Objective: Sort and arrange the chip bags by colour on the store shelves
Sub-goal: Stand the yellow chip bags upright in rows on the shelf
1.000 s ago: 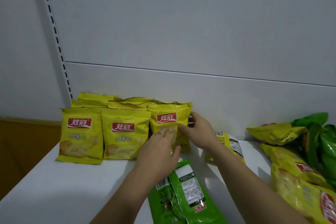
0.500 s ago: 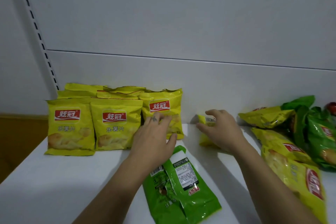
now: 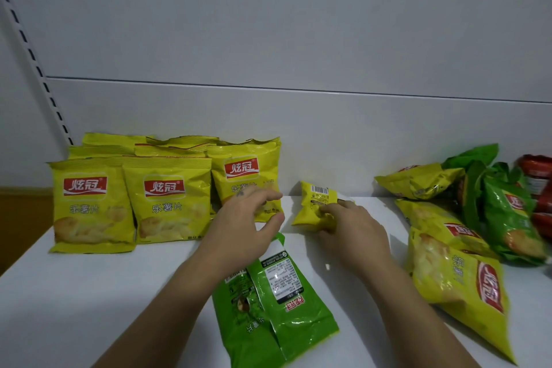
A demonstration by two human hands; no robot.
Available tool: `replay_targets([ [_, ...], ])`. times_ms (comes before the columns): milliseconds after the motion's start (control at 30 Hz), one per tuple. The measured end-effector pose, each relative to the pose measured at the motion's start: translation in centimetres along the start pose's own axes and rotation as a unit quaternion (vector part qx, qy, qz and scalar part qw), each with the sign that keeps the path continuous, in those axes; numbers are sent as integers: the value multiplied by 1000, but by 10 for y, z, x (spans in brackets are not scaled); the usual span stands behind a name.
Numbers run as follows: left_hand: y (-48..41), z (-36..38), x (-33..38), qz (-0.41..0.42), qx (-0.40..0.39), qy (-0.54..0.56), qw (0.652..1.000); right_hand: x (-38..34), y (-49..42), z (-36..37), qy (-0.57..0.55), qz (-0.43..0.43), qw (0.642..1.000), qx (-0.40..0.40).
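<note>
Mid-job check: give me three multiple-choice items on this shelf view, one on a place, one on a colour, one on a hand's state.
1. Where is the nearest green bag? A. flat on the shelf between the forearms B. standing in the yellow row C. atop the right pile
2. What colour is the small bag that the right hand grips? A. red B. green C. yellow
3. The left hand is: A. gripping a red bag B. open, holding nothing C. pressed on the wall
Key: 1 A, it lies back side up; 2 C, yellow with a barcode showing; 3 B, fingers loosely spread, empty.
</note>
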State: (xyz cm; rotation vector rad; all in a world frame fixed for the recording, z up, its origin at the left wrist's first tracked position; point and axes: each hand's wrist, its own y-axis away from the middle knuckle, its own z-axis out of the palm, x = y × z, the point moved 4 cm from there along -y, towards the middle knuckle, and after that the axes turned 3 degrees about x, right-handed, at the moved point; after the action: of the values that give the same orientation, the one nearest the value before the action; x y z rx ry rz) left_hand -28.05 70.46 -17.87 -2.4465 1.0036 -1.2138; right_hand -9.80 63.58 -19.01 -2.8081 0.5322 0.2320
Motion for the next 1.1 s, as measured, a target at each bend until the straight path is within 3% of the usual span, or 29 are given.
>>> replay_targets([
  [133,0,-2,0,5,9,29,1000,-2,-1,-26,-100,-7,982,157],
  [233,-1,-4,0,-15,34,83,996,11,-7,-47,-320,-15,915,244],
  [367,-2,-7,3,-91,30,213,972,20,-13,-69,-625,51,760,172],
  [433,-3,-9,9,-125,15,305,944,16,-20,-77,-693,39,715,79],
  [533,-1,-8,16,-169,-10,463,870,-1,-26,-71,-685,15,723,-81],
  [600,0,-7,17,-188,-6,511,838,-11,-27,-57,-673,15,727,-134],
  [667,-1,-7,13,-197,24,499,843,-15,-29,-44,-684,35,722,-101],
  [767,-3,-10,2,-211,60,434,874,-11,-26,-30,-623,60,779,29],
  [900,-3,-12,-5,-207,76,329,918,-9,-15,-20,-548,77,827,100],
  [967,-3,-15,-9,-219,91,328,914,-8,-15,-21,-544,87,826,124],
  [1100,-4,-19,-8,-220,89,332,913,-4,-16,-29,-581,122,786,174],
])
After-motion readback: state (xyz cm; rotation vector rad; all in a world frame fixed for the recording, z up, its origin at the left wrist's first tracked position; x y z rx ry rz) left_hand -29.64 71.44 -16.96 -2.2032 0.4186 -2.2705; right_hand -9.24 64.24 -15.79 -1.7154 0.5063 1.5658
